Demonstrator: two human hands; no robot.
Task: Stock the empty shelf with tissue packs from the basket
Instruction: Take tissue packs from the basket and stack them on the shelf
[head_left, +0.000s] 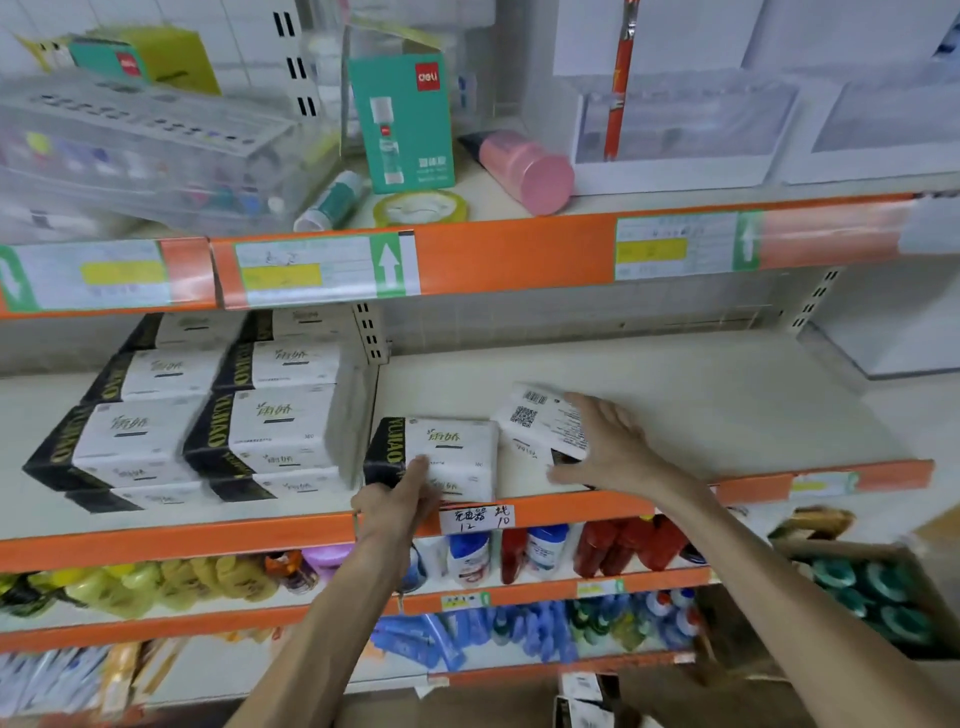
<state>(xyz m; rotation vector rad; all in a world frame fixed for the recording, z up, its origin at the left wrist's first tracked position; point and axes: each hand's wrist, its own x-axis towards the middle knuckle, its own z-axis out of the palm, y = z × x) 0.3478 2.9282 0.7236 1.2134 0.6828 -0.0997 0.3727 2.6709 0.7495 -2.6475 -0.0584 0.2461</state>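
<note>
Two white tissue packs with black ends lie at the front left of the mostly bare cream shelf. My left hand grips the front of the left tissue pack, thumb on its top. The right tissue pack is tilted, barcode side up, and my right hand holds its right side with fingers spread. The basket is not in view.
Stacked tissue packs fill the neighbouring shelf bay on the left. Above is an orange-edged shelf with a green glue box, tape roll and pink bottle. Below are bottles. A cardboard box of green items sits at lower right.
</note>
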